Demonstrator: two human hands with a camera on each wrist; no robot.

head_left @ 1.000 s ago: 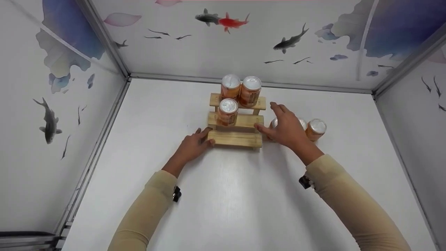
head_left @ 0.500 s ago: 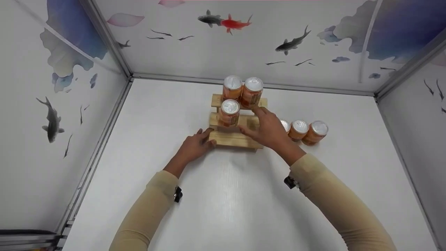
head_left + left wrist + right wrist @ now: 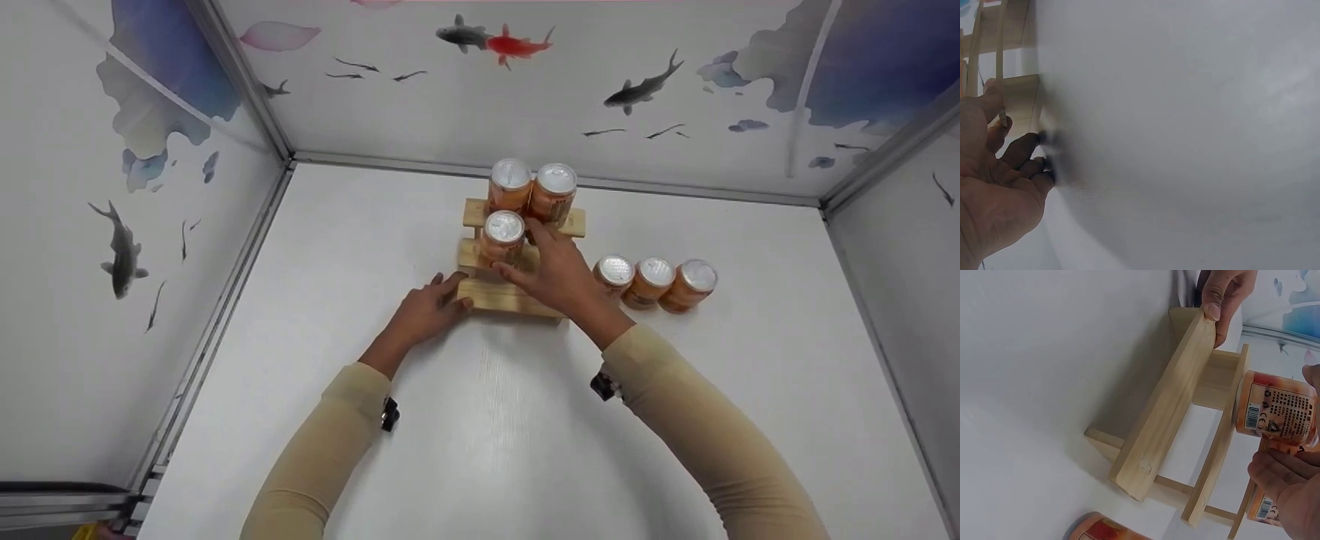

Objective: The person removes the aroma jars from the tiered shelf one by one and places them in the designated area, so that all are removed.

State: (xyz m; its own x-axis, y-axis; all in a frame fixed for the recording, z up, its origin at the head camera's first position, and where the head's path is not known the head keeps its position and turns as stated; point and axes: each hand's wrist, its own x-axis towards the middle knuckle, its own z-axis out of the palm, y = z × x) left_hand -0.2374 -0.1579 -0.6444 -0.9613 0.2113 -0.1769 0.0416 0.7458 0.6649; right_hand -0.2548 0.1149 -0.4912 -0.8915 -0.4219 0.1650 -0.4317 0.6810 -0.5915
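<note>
A three-tier wooden rack (image 3: 502, 298) stands on the white table. My left hand (image 3: 424, 313) pinches the left end of its lowest shelf, thumb in front, as the right wrist view also shows. An orange can (image 3: 503, 234) with a silver lid stands upright on the middle shelf, towards its left. My right hand (image 3: 559, 271) holds this can from the front right, thumb in front and fingers at its right side. Two similar cans, a left one (image 3: 510, 187) and a right one (image 3: 553, 193), stand side by side on the top shelf.
Three more orange cans stand in a row on the table right of the rack: a near-left can (image 3: 613, 276), a middle can (image 3: 650, 283) and a right can (image 3: 688, 286). White panels with painted fish (image 3: 517, 46) enclose the table at the back and sides.
My right hand has moved left from beside the table cans, across the rack, to the can on the middle shelf. The left hand keeps its place on the rack.
</note>
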